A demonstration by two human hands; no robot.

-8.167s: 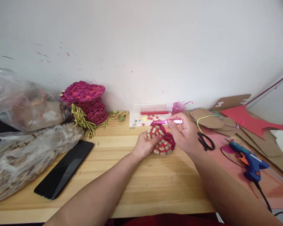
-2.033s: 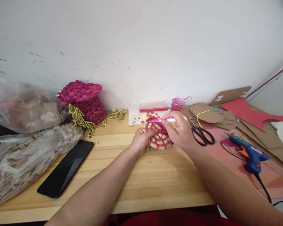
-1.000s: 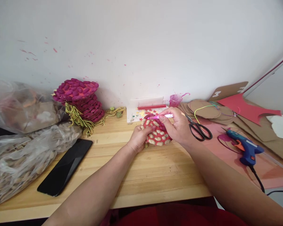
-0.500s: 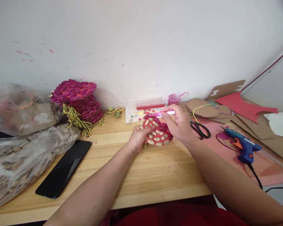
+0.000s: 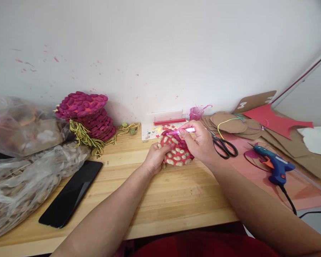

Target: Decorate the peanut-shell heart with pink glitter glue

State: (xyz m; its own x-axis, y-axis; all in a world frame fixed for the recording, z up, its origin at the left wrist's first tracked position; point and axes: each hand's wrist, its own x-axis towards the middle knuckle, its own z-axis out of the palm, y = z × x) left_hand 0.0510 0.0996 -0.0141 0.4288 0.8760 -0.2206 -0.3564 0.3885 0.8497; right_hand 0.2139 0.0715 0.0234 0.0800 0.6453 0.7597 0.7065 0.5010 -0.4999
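My left hand [image 5: 157, 157] grips the left edge of a round red disc [image 5: 173, 153] covered with peanut shells, its thumb on top. Shells along the disc's upper and right edges are dark magenta; the others are pale and unpainted. In my right hand [image 5: 199, 139] is a white and pink brush or pen [image 5: 186, 131], pinched between fingers and thumb. Its pink tip rests at the disc's upper edge. Behind the disc lies a white sheet [image 5: 147, 131] scattered with small coloured stars.
Magenta shell discs [image 5: 82, 107] stand stacked at the left, near plastic bags [image 5: 34, 182] and a black phone [image 5: 72, 194]. On the right are black scissors [image 5: 226, 148], cardboard circles [image 5: 227, 122], a blue glue gun [image 5: 276, 164] and a pink cup [image 5: 196, 113].
My right hand has shifted slightly left and down with the brush or pen, its tip still at the disc's upper edge. The whole view has moved slightly.
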